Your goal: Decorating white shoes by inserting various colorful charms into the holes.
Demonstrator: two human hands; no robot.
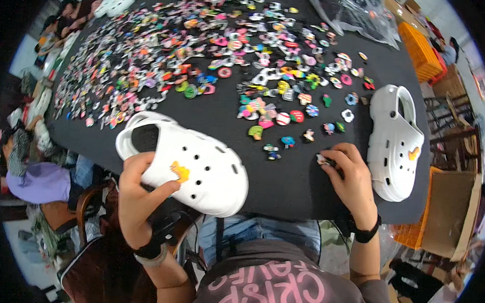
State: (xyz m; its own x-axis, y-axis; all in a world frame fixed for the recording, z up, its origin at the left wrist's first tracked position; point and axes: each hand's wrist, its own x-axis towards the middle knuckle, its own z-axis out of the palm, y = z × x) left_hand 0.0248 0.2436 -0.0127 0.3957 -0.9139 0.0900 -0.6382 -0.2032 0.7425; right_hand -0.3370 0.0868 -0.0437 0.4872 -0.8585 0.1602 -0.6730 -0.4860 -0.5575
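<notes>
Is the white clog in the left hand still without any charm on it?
No, the white clog held by the left hand already carries an orange charm on its upper, beside the thumb.

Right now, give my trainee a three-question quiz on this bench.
1. True or false: the left hand holds a white clog bearing a yellow charm.
2. What does the right hand touch? A) a small charm on the black table B) an orange crate C) the second clog
3. Fill in: the second clog lies to the person's ____.

Key: 1 true; 2 A; 3 right
</notes>
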